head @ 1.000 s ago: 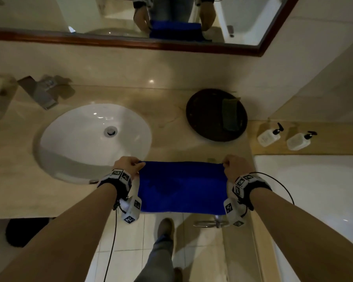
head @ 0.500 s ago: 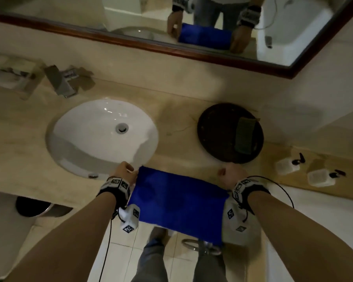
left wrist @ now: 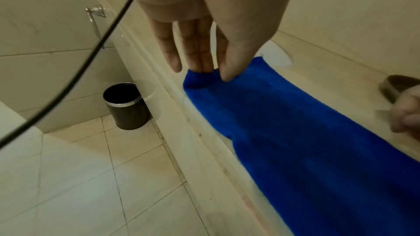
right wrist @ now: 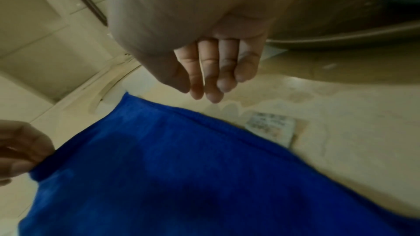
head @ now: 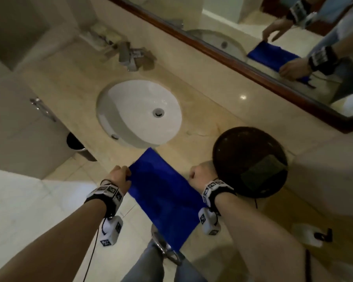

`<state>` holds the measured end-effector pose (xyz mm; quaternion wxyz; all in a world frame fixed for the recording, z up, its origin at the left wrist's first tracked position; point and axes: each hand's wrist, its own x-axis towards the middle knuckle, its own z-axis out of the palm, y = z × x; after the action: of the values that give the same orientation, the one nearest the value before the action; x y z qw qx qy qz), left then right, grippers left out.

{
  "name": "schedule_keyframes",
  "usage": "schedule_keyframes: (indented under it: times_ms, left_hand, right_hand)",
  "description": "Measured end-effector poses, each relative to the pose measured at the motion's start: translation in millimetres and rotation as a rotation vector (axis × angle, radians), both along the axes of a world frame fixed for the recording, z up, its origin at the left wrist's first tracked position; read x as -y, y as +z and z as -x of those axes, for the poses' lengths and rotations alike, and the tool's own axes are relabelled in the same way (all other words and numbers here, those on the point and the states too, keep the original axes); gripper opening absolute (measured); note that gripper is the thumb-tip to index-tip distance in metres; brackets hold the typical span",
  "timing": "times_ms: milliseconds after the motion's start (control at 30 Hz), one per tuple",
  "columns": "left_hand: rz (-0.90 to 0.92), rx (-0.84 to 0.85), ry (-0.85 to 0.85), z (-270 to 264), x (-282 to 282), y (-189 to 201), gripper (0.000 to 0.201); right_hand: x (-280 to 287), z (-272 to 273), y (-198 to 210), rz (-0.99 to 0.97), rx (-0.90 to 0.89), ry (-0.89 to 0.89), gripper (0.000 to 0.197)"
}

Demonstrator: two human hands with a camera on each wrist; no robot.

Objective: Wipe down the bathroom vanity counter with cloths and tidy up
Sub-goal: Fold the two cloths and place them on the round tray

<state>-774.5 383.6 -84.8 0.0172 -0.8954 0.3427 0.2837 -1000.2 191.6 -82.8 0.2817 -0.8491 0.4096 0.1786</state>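
Observation:
A blue cloth (head: 163,192) is draped over the front edge of the beige vanity counter (head: 73,82), partly on top and partly hanging toward the floor. My left hand (head: 120,175) pinches its left corner between thumb and fingers, seen close in the left wrist view (left wrist: 211,73) on the blue cloth (left wrist: 295,132). My right hand (head: 201,174) is by the cloth's right edge. In the right wrist view the right hand (right wrist: 204,89) hovers with relaxed fingers above the counter, holding nothing, with the blue cloth (right wrist: 181,177) below it.
A white sink (head: 130,110) and faucet (head: 130,55) are behind the cloth. A dark round tray (head: 243,155) holding a dark folded cloth (head: 263,171) stands right of my hands. A small packet (right wrist: 270,128) lies by the cloth. A black bin (left wrist: 125,105) stands on the floor.
Both hands held the cloth stretched at the counter edge; now the right hand has let go while the left still pinches its corner. My view has swung and tilted left.

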Motion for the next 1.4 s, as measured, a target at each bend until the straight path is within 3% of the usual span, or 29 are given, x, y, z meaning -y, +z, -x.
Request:
schedule_keyframes:
  times_ms: [167,433,533,633,733,833,933,1033,1400]
  left_hand:
    - [0.052,-0.041,0.152,5,-13,-3,0.041]
    - [0.158,-0.096,0.366,-14,-16,-9,0.038]
    - [0.139,-0.119,0.411,-19,-15,-16,0.034]
    - [0.123,-0.137,0.421,-23,-14,-22,0.033]
    - [0.107,-0.157,0.431,-25,-15,-24,0.03]
    - [0.085,-0.178,0.407,-29,-15,-21,0.031]
    - [0.045,-0.187,0.375,-32,-13,-18,0.03]
    - [0.043,-0.185,0.378,-32,-13,-13,0.029]
    - [0.191,-0.104,0.346,0,-23,27,0.015]
  right_hand:
    - [5,-27,-4,0.065,0.037,0.088,0.012]
    - [11,-98,-16,-0.015,0.158,0.107,0.009]
    - [11,-133,-17,0.019,0.235,0.178,0.019]
    - [6,-167,-20,0.039,0.244,0.368,0.03]
    - [0,-191,-22,0.072,0.069,0.673,0.04]
    - [3,-206,-23,0.082,0.013,0.735,0.031]
    - [11,-213,-20,0.105,-0.071,0.789,0.017]
    - [14,-211,-19,0.122,-0.119,0.794,0.02]
    - [20,-152,32,0.07,0.054,0.665,0.008]
